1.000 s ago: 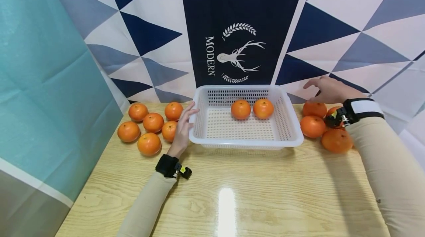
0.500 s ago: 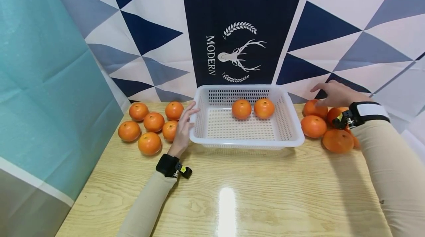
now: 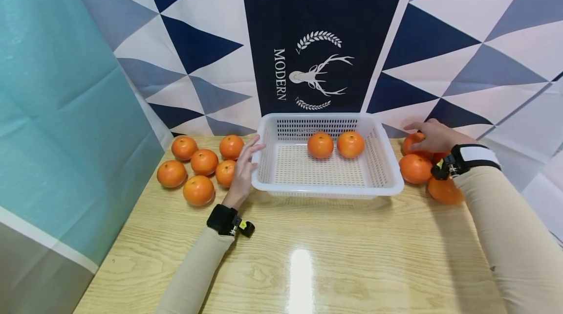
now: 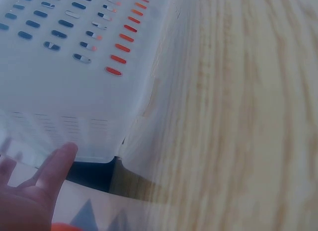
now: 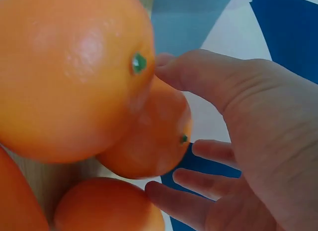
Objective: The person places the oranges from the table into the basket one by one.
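Observation:
My left hand [image 3: 241, 174] rests its fairly straight fingers against the left rim of a white perforated plastic basket [image 3: 325, 190]. In the left wrist view, its fingers [image 4: 57, 166] lie by the basket's end wall [image 4: 64, 87]. Inside the basket sit two oranges, one left [image 3: 320, 145] and one right [image 3: 350, 145]. On the right, my right hand [image 3: 435, 137] reaches down over the farthest orange [image 3: 411, 143] of a cluster. From the right wrist, thumb and fingers [image 5: 194, 184] are spread around an orange [image 5: 159, 136], not clearly gripping it; a nearer orange [image 5: 74, 77] partly covers the view.
Several oranges [image 3: 199, 190] lie loose left of the basket, beside my left hand. More oranges [image 3: 415, 168] crowd under my right wrist. A wooden table [image 3: 352, 255] carries everything, and a patterned cloth [image 3: 211, 11] hangs close behind the basket.
My right hand first shifts right above the cluster, then comes down and slightly left onto the farthest orange. The left hand and the basket stay put.

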Demonstrator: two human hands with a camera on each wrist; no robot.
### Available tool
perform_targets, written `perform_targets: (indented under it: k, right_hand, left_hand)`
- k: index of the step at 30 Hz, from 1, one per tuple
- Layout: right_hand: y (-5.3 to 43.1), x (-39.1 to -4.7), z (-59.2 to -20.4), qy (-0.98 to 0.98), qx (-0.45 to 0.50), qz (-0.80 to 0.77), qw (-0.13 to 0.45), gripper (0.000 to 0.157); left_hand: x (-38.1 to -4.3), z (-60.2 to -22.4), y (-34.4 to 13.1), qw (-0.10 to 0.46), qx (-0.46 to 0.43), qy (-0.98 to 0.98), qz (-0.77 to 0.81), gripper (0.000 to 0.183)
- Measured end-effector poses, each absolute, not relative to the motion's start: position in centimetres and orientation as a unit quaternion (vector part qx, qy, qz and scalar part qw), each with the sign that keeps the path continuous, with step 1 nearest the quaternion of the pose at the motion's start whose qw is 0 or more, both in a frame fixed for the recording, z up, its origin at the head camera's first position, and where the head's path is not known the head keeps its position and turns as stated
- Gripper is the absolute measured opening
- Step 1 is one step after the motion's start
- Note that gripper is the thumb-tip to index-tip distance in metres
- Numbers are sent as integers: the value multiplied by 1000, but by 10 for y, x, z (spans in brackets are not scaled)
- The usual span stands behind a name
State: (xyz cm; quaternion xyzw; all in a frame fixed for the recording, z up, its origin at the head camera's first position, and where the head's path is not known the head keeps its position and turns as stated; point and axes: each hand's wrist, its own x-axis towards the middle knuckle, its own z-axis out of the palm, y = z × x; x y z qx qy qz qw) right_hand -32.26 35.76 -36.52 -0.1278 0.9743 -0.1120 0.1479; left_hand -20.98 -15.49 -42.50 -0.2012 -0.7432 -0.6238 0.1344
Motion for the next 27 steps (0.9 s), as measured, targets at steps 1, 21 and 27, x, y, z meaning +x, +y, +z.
perform_targets:
  k: [1, 21, 27]
  right_hand:
    - [357, -323, -367, 974, -122, -119, 152, 71]
    - [360, -330, -388, 969, -118, -145, 159, 65]
    - [357, -328, -386, 970, -125, -144, 154, 61]
  left_hand:
    - [-210, -425, -155, 134, -201, -743, -624, 49]
    - [-208, -426, -155, 141, -201, -749, -615, 50]
    - [-209, -427, -155, 142, -200, -750, -614, 50]
